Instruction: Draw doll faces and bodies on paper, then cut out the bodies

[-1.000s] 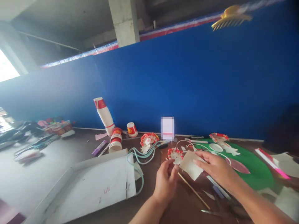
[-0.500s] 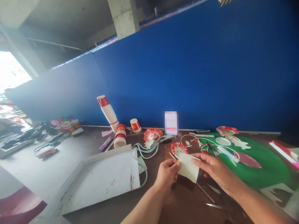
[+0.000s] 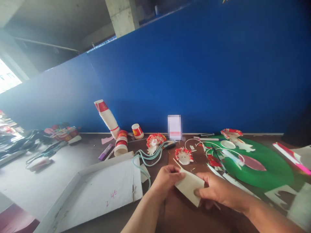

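Note:
Both my hands hold one small cream piece of paper just above the brown table. My left hand pinches its upper left corner, fingers closed. My right hand grips its lower right edge with thumb on top. Just beyond the paper lies a thin wooden stick and a red-and-white cut paper-cup flower.
A white flat box lies to the left, with teal strips at its corner. Stacked red-and-white paper cups stand by the blue wall. A green sheet with cut shapes spreads on the right. Clutter lies at far left.
Both hands have drawn the cream paper nearer to me and lower, away from the paper-cup flower. The view has shifted a little.

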A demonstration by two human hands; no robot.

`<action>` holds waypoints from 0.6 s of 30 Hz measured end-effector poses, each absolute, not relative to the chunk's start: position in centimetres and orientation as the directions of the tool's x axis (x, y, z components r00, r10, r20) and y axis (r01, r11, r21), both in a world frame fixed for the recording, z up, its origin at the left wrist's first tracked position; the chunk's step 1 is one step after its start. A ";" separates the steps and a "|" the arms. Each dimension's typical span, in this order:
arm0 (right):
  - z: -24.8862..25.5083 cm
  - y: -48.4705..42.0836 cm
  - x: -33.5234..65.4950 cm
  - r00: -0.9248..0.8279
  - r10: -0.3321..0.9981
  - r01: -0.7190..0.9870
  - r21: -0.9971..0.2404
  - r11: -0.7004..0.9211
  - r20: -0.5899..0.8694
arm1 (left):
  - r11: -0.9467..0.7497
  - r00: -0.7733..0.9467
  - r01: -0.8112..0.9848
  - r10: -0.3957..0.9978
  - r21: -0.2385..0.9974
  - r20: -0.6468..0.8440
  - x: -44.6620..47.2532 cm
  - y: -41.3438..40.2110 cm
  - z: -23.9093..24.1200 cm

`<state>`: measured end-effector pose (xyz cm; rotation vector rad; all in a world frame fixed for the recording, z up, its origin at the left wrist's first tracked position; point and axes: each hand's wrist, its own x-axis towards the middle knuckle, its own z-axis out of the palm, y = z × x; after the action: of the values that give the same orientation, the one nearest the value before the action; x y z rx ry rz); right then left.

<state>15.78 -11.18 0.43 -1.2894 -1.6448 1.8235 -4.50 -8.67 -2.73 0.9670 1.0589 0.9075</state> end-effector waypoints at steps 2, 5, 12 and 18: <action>0.3 -11.2 15.8 -0.517 0.762 0.351 -0.909 -0.226 -0.390 | 0.297 0.233 -0.033 0.931 0.954 -0.281 -4.8 -8.5 -2.8; -0.2 -10.9 16.3 -0.457 0.802 0.439 -0.881 -0.173 -0.386 | 0.300 0.267 0.071 0.913 0.951 -0.308 -5.0 -8.5 -3.0; -1.7 -10.6 15.2 -0.265 0.901 0.353 -0.904 -0.241 -0.343 | 0.312 0.247 0.153 0.907 0.938 -0.342 -5.0 -8.3 -3.1; -1.3 -9.8 16.0 -0.261 0.913 0.471 -0.867 -0.162 -0.312 | 0.278 0.231 0.134 0.925 0.951 -0.303 -5.0 -8.1 -3.0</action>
<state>16.05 -9.82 -1.30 -1.5725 -1.6884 1.4085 -4.96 -8.08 -3.05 1.1655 1.2184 0.7610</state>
